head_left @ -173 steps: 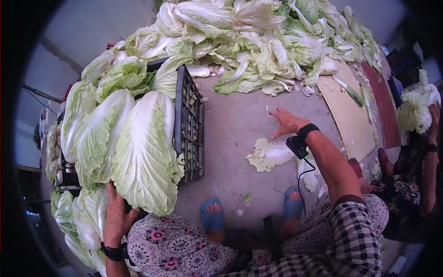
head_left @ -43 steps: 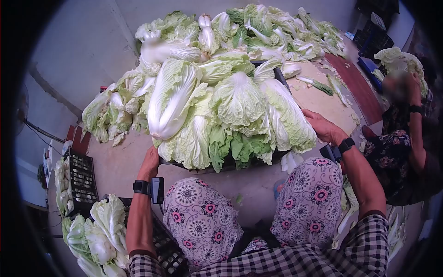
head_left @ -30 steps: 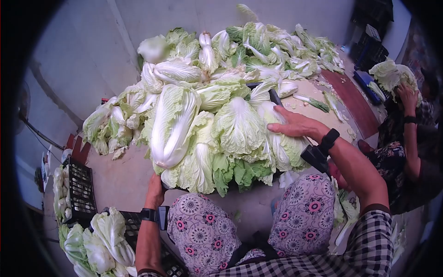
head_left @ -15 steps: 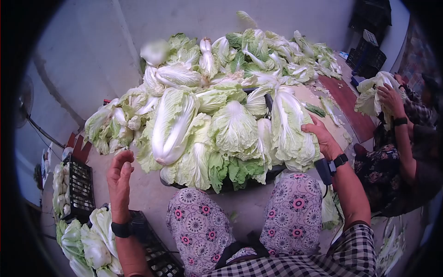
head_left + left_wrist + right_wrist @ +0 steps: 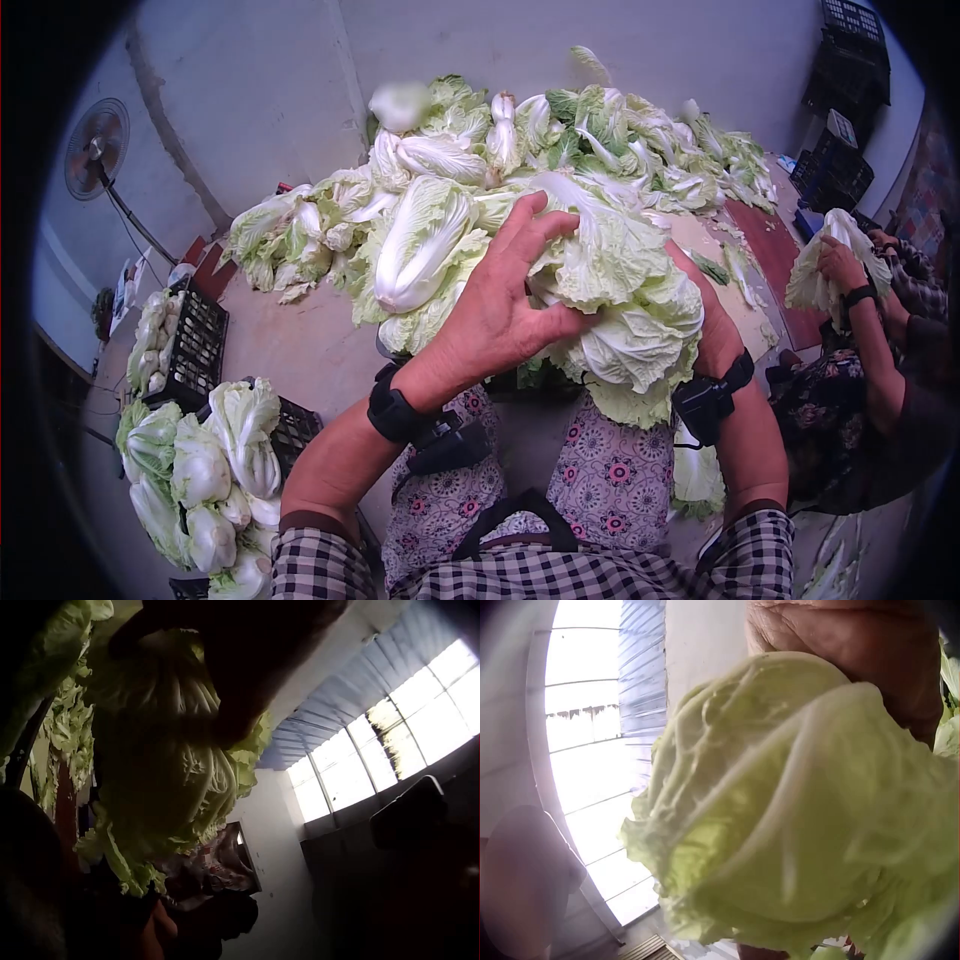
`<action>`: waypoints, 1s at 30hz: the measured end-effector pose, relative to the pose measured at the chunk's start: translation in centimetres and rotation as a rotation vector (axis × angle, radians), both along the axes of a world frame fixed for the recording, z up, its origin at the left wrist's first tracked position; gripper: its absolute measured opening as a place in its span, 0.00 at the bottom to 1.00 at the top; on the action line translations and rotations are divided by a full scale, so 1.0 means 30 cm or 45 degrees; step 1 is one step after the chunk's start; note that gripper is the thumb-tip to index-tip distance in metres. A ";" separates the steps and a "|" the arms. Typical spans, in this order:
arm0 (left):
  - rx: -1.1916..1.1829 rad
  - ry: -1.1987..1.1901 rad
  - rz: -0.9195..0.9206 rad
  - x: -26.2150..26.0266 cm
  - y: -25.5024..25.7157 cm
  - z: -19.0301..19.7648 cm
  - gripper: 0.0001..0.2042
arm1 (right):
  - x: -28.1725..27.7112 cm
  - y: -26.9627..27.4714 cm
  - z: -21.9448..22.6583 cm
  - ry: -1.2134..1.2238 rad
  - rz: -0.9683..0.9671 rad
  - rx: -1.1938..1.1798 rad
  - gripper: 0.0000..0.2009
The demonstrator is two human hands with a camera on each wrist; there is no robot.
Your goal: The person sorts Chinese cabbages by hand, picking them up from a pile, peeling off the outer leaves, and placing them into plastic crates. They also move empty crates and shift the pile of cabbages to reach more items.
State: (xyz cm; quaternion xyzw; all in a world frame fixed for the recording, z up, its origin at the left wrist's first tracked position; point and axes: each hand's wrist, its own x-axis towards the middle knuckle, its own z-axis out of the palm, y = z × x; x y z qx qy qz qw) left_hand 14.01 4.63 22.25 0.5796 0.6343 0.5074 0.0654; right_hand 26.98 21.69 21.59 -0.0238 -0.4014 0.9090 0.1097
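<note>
A napa cabbage point(image 5: 640, 330) is lifted up between my two hands, its frilly leaves hanging toward my knees. My left hand point(image 5: 495, 310) grips its left side, thumb and fingers spread apart around the leaves. On the other side, my right hand point(image 5: 712, 325) holds it, with the fingers mostly hidden behind the head. The left wrist view has the cabbage point(image 5: 165, 757) in shadow under dark fingers. Close up in the right wrist view, pale ribs run across the cabbage point(image 5: 780, 795). Just beyond, another cabbage point(image 5: 425, 250) lies on top of a filled crate.
Loose cabbages and leaves point(image 5: 620, 140) are heaped along the back wall. At lower left stand crates, one holding cabbages point(image 5: 205, 490) and a black one point(image 5: 198, 345). Another person's hand point(image 5: 842, 262) holds a cabbage at right. A fan point(image 5: 98, 140) stands at far left.
The filled crate has come from my left to in front of me. My right hand has taken up a cabbage from its right side. My left hand has swung across from the left onto it.
</note>
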 end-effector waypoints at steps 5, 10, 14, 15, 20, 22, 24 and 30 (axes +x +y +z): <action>0.007 -1.166 -0.139 -0.038 -0.026 -0.062 0.22 | -0.018 0.050 -0.092 -0.089 0.080 -0.111 0.21; 0.028 -0.791 -0.138 -0.035 -0.005 -0.093 0.33 | -0.006 0.067 -0.115 -0.114 0.061 -0.201 0.21; -0.183 -0.053 0.135 -0.099 -0.049 -0.070 0.37 | 0.078 0.148 -0.100 -0.050 -0.238 -0.115 0.22; -0.212 0.036 0.274 -0.120 -0.075 -0.063 0.34 | 0.110 0.165 -0.094 -0.066 -0.348 -0.115 0.22; -0.288 0.123 0.622 -0.479 -0.219 -0.246 0.35 | 0.255 0.453 -0.326 -0.073 -0.575 -0.243 0.23; -0.370 -0.015 0.726 -0.574 -0.251 -0.335 0.35 | 0.303 0.531 -0.430 -0.084 -0.658 -0.291 0.22; -0.369 -0.219 0.747 -0.645 -0.252 -0.437 0.35 | 0.350 0.597 -0.555 -0.171 -0.786 -0.294 0.21; -0.608 -0.337 0.484 -0.596 -0.199 -0.363 0.40 | 0.480 0.734 -0.962 -0.499 -0.949 -0.398 0.20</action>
